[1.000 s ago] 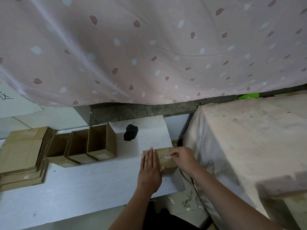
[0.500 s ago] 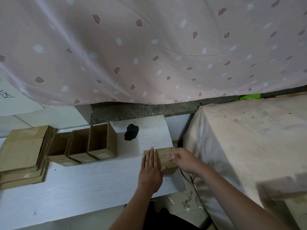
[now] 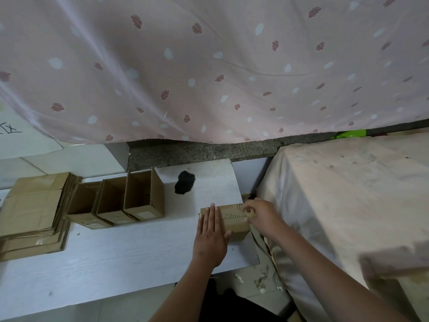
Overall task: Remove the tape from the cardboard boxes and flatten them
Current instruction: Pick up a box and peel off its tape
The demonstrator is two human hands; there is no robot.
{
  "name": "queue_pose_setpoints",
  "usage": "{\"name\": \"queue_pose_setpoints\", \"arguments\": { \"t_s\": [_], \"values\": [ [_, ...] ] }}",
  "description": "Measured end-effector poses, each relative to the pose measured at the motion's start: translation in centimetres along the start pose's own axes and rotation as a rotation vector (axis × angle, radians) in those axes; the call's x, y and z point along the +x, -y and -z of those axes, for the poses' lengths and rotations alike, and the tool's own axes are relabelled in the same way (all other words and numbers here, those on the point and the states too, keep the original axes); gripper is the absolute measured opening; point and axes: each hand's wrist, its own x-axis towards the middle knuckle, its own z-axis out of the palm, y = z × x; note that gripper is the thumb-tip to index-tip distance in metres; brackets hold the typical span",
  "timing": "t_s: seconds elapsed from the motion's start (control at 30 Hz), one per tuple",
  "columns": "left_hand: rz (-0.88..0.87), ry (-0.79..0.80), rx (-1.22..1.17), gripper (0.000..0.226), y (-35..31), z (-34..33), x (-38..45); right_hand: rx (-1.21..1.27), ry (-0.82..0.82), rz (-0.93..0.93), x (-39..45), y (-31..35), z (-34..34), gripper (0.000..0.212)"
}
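One stack of flattened cardboard (image 3: 32, 212) sits at the far left of the white surface (image 3: 116, 256). Just right of it: three open boxes (image 3: 118, 201) in a row, side by side and touching, openings facing up and toward the camera; the front faces carry pale labels.

Dark black patch (image 3: 184, 185) on the surface behind, between the open boxes and the hands.

Closed cardboard box (image 3: 232, 219) lies at the right end of the surface, near its edge. Left hand (image 3: 211, 238) lies flat on the box's left part, fingers straight and together, pressing down; grip is open, holding nothing. Right hand (image 3: 262, 217) is at the box's right top end, fingers curled, pinching a small pale bit of tape (image 3: 249, 213) at the seam.

Right of the surface: a large block draped in pale cloth (image 3: 348, 194). Floor (image 3: 232, 289) in the gap below has small shiny scraps (image 3: 260, 281). Pink patterned curtain (image 3: 209, 66) hangs across the back.
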Motion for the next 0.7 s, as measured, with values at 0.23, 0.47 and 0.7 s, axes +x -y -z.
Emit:
{"name": "queue_pose_setpoints", "arguments": {
  "t_s": [0.23, 0.47, 0.7],
  "values": [
    [-0.003, 0.005, -0.005, 0.077, 0.0, 0.1, 0.1, 0.013, 0.044, -0.074, -0.2, -0.7, 0.3, 0.038],
    [-0.044, 0.000, 0.011, 0.066, 0.0, 0.4, -0.1, -0.057, -0.046, -0.048, -0.6, -1.0, 0.5, 0.015],
    [-0.058, -0.019, 0.006, 0.059, -0.3, 0.7, -0.3, -0.016, -0.092, -0.026, -0.5, -2.0, 0.3, 0.035]
  ]
}}
